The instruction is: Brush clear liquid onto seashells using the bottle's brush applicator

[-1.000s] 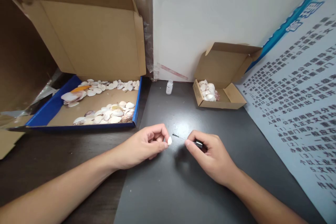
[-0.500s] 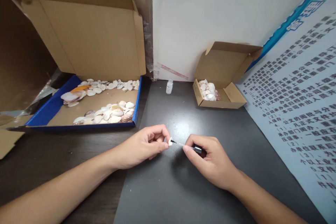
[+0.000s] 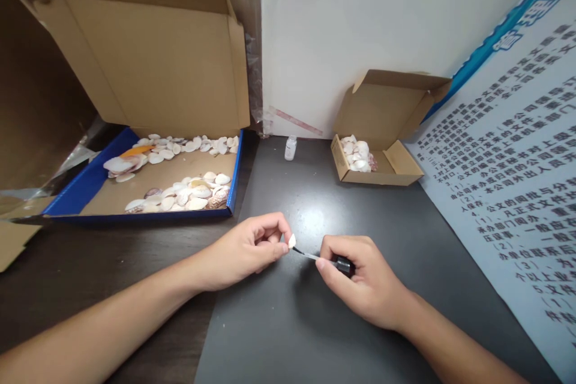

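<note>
Near the middle of the view, my left hand [image 3: 252, 249] pinches a small white shell [image 3: 292, 241] between thumb and index finger. My right hand [image 3: 364, 279] is closed around the black cap of a small brush [image 3: 310, 256]. The brush's dark tip points left and meets the lower edge of the shell. Farther back stands a small clear bottle [image 3: 290, 148] with a whitish label, upright and without a cap.
At the left, an open blue-edged box [image 3: 237, 171] holds many shells and an orange piece. An open cardboard box [image 3: 382, 178] with white shells stands at the back right. A printed sheet [image 3: 508, 192] lines the right side.
The brush in my right hand has tilted and its tip has moved down from the middle of the shell to its lower edge. My left hand has barely moved.
</note>
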`<act>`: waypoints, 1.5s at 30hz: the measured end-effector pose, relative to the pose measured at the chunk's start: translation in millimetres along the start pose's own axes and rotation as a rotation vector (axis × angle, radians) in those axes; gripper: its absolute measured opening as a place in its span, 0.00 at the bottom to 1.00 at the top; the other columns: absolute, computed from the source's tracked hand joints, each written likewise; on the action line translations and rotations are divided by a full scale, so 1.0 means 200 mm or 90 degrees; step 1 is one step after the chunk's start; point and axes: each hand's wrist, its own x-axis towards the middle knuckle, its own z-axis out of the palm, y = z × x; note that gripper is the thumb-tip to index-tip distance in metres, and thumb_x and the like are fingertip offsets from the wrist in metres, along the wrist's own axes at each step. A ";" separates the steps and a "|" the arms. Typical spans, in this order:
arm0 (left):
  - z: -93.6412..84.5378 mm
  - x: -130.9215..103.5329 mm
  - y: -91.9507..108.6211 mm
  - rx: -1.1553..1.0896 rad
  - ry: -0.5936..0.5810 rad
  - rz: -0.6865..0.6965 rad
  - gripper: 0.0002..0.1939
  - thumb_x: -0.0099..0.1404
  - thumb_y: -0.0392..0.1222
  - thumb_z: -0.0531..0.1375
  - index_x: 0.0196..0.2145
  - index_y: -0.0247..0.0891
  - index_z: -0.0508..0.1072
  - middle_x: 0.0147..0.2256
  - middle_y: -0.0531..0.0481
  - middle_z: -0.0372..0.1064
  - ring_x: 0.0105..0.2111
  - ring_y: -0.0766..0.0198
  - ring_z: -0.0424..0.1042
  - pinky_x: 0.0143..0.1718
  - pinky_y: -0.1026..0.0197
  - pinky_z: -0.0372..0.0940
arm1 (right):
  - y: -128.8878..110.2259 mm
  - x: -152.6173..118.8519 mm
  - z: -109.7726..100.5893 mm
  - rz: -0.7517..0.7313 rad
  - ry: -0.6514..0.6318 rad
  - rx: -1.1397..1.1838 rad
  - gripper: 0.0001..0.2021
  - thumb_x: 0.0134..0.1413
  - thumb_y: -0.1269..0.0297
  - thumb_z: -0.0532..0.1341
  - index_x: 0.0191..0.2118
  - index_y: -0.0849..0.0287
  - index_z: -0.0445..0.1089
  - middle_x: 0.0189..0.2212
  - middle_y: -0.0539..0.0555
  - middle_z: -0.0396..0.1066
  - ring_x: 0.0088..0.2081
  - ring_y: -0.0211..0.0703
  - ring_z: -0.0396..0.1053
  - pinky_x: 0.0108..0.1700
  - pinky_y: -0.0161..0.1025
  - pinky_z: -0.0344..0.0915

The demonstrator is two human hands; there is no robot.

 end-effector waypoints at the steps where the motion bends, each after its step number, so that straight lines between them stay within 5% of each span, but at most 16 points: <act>1: 0.00 0.00 0.00 0.001 0.000 0.000 0.09 0.67 0.46 0.58 0.35 0.38 0.66 0.20 0.63 0.53 0.20 0.72 0.51 0.22 0.66 0.47 | 0.00 0.00 0.00 -0.004 0.003 0.001 0.14 0.57 0.66 0.56 0.22 0.57 0.56 0.17 0.44 0.52 0.20 0.32 0.50 0.23 0.32 0.47; 22: 0.01 0.00 -0.01 0.066 0.012 0.015 0.08 0.67 0.45 0.56 0.34 0.38 0.66 0.21 0.61 0.50 0.22 0.70 0.49 0.23 0.67 0.47 | 0.01 0.01 0.00 0.027 0.036 0.002 0.15 0.59 0.63 0.55 0.22 0.57 0.57 0.18 0.45 0.54 0.21 0.34 0.52 0.24 0.33 0.49; 39: 0.02 0.00 -0.02 0.108 0.019 0.043 0.05 0.68 0.41 0.55 0.34 0.38 0.66 0.22 0.61 0.48 0.23 0.70 0.47 0.23 0.66 0.46 | 0.01 0.00 0.00 0.012 -0.043 -0.004 0.14 0.55 0.68 0.56 0.22 0.57 0.53 0.18 0.43 0.50 0.21 0.33 0.50 0.25 0.34 0.47; 45: 0.01 0.00 -0.03 0.129 0.014 0.036 0.05 0.68 0.41 0.54 0.34 0.38 0.66 0.22 0.61 0.48 0.23 0.70 0.47 0.23 0.66 0.46 | 0.01 0.01 0.00 0.030 0.006 -0.005 0.14 0.57 0.65 0.55 0.22 0.57 0.54 0.18 0.44 0.52 0.21 0.33 0.51 0.25 0.34 0.47</act>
